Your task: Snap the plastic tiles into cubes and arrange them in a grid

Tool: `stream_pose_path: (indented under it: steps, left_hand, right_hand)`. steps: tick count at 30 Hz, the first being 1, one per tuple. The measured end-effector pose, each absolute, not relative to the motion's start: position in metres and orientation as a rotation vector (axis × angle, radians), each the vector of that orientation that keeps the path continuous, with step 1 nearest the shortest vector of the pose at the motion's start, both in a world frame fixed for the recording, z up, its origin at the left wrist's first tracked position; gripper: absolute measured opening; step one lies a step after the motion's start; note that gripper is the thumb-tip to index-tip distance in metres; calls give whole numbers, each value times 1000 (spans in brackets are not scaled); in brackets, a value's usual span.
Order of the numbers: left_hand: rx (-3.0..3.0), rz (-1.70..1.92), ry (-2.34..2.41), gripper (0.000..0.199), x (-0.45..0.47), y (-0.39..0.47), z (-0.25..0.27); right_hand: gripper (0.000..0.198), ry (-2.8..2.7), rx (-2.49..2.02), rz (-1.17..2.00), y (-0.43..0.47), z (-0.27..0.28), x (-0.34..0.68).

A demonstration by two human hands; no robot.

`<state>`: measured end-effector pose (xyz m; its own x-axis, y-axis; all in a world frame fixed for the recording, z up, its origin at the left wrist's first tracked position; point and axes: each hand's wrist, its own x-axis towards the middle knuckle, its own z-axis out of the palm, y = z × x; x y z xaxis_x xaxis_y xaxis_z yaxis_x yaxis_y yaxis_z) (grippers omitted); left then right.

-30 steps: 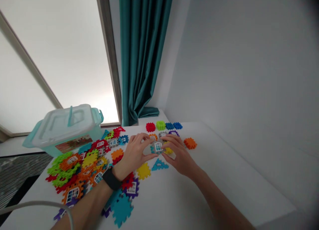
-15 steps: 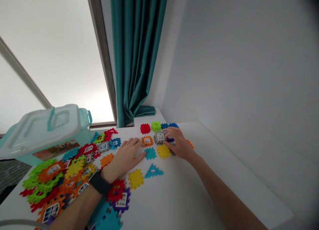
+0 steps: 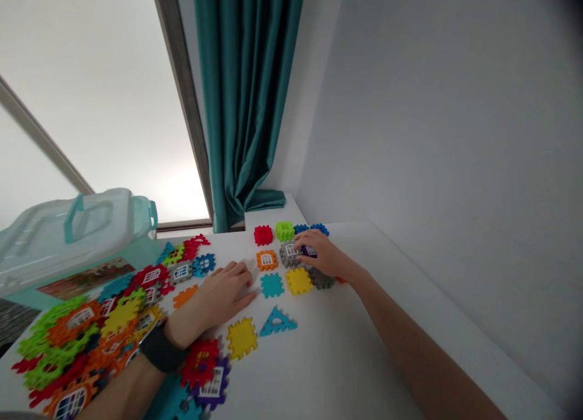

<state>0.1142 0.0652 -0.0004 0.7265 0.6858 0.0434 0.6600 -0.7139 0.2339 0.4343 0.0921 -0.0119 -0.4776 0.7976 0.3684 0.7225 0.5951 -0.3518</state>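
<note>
My right hand (image 3: 328, 255) is at the far rows of interlocking tiles, thumb and fingers bent around a purple window tile (image 3: 310, 251). Its fingertips reach the grey window block (image 3: 290, 254) beside it. Under the palm a dark grey tile (image 3: 321, 278) shows in part. My left hand (image 3: 224, 294) lies on the table with its fingers apart and nothing in it. Just right of it are a turquoise square tile (image 3: 272, 284) and an orange window block (image 3: 266, 260). A yellow tile (image 3: 299, 281) lies near my right wrist.
At the left spreads a heap of mixed tiles (image 3: 121, 317), with a lidded clear storage box (image 3: 86, 244) behind it. Red (image 3: 263, 235), green (image 3: 285, 230) and blue blocks line the back. A blue triangle (image 3: 277, 321) and another yellow tile (image 3: 242, 338) lie in front.
My left hand has drawn back to the left, away from the orange block and turquoise tile. My right hand stays at the purple tile, with more of the dark grey tile showing.
</note>
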Motion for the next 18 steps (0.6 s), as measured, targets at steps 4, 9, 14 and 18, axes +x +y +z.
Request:
stream_pose_path:
  steps: [4, 9, 14, 18]
  left_hand:
    - [2731, 178, 1075, 19, 115, 66, -1]
    - [2691, 218, 1074, 20, 114, 66, 0]
    - [2694, 252, 1082, 21, 113, 66, -3]
    - [2699, 280, 1059, 22, 112, 67, -6]
  right_hand:
    - [14, -2346, -1193, 223, 93, -11, 434]
    - [10, -2339, -1179, 262, 93, -10, 433]
    - [10, -2336, -1183, 256, 93, -13, 434]
    - [13, -2320, -1170, 253, 95, -16, 437]
